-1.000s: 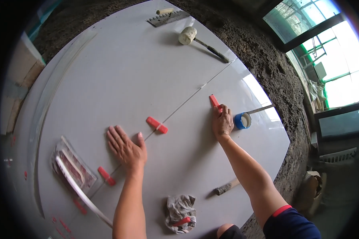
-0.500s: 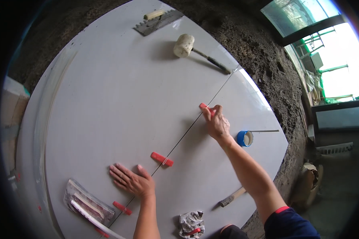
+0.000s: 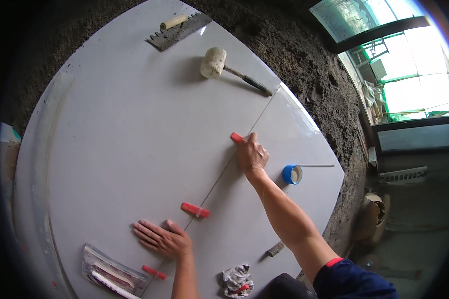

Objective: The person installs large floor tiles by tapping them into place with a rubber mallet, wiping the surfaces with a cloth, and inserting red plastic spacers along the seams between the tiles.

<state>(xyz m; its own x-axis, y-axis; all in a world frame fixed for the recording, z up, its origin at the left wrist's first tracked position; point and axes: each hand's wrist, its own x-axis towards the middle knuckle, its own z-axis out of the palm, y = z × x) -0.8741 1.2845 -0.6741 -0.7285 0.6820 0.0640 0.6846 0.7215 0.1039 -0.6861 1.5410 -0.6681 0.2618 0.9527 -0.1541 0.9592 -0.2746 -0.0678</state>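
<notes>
Two large glossy pale grey tiles [image 3: 124,124] meet along a thin diagonal seam. My right hand [image 3: 253,155] is closed on the near end of a red levelling wedge [image 3: 236,137] that lies across this seam; the fingers hide part of it. My left hand [image 3: 163,241] rests flat on the left tile, palm down, fingers stretched out, holding nothing. Between my hands, a second red wedge [image 3: 195,210] sits across the seam through a small clip. Another red wedge [image 3: 153,272] crosses it below my left hand.
A white-headed mallet [image 3: 213,63] and a notched trowel [image 3: 179,32] lie on the far part. A smooth trowel [image 3: 112,269] is near left. On the right are a blue-sided cup [image 3: 290,174], a tool handle [image 3: 274,249] and a crumpled rag [image 3: 238,280]. Rough mortar [image 3: 329,99] borders the tiles.
The view has shifted, so the tiles and tools sit further left. My right hand has closed more tightly around the wedge's end. My left hand still lies flat on the tile.
</notes>
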